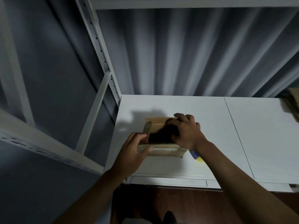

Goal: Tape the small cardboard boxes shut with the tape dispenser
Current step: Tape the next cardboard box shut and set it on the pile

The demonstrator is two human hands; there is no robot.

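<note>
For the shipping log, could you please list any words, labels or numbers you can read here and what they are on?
None can be read.
Cardboard box: a pale strip on its near side carries faint marks, too blurred to read.
Blue and yellow object beside the box: no readable print.

White table [210, 113], flat top, thin seam line running front to back on its right part. Small cardboard box [161, 151] sits on it near the front left, top flaps open, pale label strip on the near side. Just right of the box, touching the tabletop, a blue and yellow object [196, 156], mostly hidden, possibly the tape dispenser. Brown cardboard stack [293, 101] at the far right edge, blurred, cut off by the frame. Grey curtain [186, 54] behind the table. Dark wood floor [161, 201] below the front edge.
</note>
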